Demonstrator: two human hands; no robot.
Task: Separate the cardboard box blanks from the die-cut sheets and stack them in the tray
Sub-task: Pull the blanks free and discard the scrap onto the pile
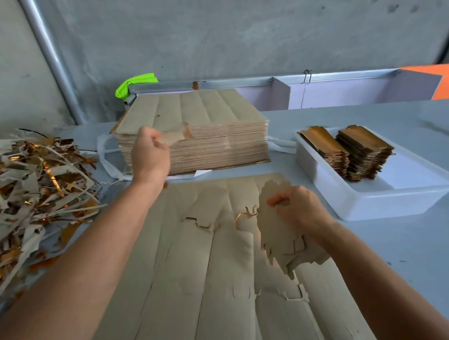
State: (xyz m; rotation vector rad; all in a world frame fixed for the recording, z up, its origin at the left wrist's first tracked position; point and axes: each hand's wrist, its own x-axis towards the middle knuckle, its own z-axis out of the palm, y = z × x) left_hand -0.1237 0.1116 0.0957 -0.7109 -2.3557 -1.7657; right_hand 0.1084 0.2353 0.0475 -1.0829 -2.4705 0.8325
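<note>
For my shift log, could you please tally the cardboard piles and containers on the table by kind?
Stacks of blanks in the tray: 2
Stacks of uncut die-cut sheets: 1
Scrap heaps: 1
White trays: 1
Total: 5

Scrap pile (29, 195) left, sheet stack (192, 131) behind, tray (371, 203) right holding 2 blank stacks (347, 150).

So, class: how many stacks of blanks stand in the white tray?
2. One stack is at the tray's far left, the other stack just right of it, side by side. None seem hidden.
</note>
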